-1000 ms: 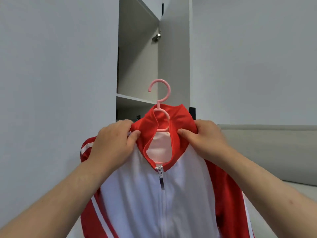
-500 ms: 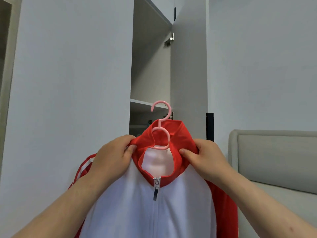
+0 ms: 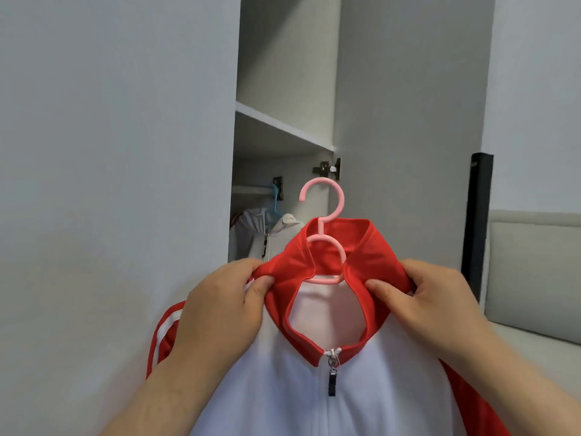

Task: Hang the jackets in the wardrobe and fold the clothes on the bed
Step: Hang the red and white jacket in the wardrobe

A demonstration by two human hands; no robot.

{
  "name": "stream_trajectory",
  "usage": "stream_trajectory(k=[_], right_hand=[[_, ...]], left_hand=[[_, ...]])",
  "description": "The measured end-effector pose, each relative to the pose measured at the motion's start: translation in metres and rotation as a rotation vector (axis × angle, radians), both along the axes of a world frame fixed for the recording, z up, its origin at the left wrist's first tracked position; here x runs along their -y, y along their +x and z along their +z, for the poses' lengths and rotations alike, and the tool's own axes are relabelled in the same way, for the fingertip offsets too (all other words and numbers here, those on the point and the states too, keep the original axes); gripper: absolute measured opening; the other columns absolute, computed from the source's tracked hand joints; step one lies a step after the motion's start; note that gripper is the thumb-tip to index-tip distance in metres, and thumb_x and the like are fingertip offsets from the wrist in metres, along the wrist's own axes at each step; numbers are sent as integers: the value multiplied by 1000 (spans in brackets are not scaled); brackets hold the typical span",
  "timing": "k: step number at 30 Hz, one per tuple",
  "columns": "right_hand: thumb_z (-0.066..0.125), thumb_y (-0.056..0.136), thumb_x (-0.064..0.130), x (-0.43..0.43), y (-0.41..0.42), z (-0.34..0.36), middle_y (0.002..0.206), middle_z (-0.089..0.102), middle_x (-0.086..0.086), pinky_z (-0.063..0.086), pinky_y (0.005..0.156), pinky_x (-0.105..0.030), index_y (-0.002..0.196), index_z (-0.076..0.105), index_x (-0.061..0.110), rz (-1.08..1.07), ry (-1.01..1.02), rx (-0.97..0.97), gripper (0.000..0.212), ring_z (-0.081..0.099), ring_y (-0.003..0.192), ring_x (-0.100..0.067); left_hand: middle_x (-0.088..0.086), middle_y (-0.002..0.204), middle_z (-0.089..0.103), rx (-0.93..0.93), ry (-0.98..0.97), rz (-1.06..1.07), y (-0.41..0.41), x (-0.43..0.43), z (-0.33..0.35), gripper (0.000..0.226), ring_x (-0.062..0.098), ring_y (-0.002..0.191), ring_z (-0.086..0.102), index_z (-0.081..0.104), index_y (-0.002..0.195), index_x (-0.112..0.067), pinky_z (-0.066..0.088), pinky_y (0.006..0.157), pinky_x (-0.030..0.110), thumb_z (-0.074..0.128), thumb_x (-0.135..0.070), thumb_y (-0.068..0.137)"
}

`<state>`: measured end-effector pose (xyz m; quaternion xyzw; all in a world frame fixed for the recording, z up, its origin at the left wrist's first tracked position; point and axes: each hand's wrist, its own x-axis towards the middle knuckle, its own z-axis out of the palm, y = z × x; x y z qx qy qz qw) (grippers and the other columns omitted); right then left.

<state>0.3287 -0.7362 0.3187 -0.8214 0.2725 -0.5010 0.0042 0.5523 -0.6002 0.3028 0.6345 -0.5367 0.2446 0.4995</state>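
A red and white zip jacket [image 3: 283,388] hangs on a pink hanger [image 3: 327,215], whose hook sticks up out of the red collar. My left hand [image 3: 220,309] pinches the collar's left side and my right hand [image 3: 424,303] grips its right side, so the jacket is held up in front of the open wardrobe [image 3: 283,136]. Inside, a rail [image 3: 248,190] carries a blue hanger [image 3: 273,206] with a light grey hooded jacket [image 3: 261,234]. The pink hook is below and to the right of the rail, in the air.
The wardrobe's closed white door [image 3: 119,184] fills the left side. An open door panel [image 3: 408,136] with a hinge [image 3: 328,167] and a black handle [image 3: 476,221] stands to the right. A shelf [image 3: 283,124] sits above the rail. A padded beige headboard [image 3: 534,272] is at the right.
The view has moved closer to the wardrobe opening, and the rail with the grey jacket has come into sight. Both hands keep the same hold on the collar.
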Motion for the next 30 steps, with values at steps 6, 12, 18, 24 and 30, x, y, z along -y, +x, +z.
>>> stream_trajectory(k=[6, 12, 18, 24, 30], right_hand=[[60, 69, 76, 53, 27, -42, 63, 66, 24, 42, 49, -10, 81, 70, 36, -82, 146, -5, 43, 62, 58, 6], [70, 69, 76, 77, 28, -23, 66, 67, 30, 48, 51, -13, 91, 69, 56, -110, 355, -39, 30, 64, 61, 13], [80, 69, 47, 65, 19, 36, 52, 62, 0, 42, 54, -27, 63, 68, 12, -249, 442, -113, 37, 59, 61, -18], [82, 70, 37, 42, 1, 87, 47, 52, -4, 35, 47, -25, 56, 60, 9, -231, 628, -90, 39, 43, 47, -10], [83, 77, 29, 25, -10, 135, 54, 56, -4, 36, 49, -24, 64, 65, 8, -100, 786, -182, 30, 41, 48, -2]], left_hand=[[-11, 70, 63, 98, 43, -14, 35, 70, -51, 30, 18, 62, 62, 72, 83, -23, 48, 54, 30, 46, -40, 86], [-13, 66, 65, -9, 178, -53, 37, 111, -30, 31, 12, 55, 64, 73, 76, -26, 41, 52, 24, 47, -43, 75], [4, 74, 66, -135, 413, -176, 29, 116, 31, 31, 33, 74, 63, 66, 86, -13, 41, 68, 36, 45, -35, 88], [-12, 70, 55, -77, 581, -304, 27, 101, 88, 36, 21, 71, 56, 53, 81, -24, 40, 68, 36, 43, -58, 84], [-10, 58, 38, -29, 537, -304, 26, 86, 130, 34, 27, 61, 52, 35, 68, -26, 41, 64, 38, 38, -54, 88]])
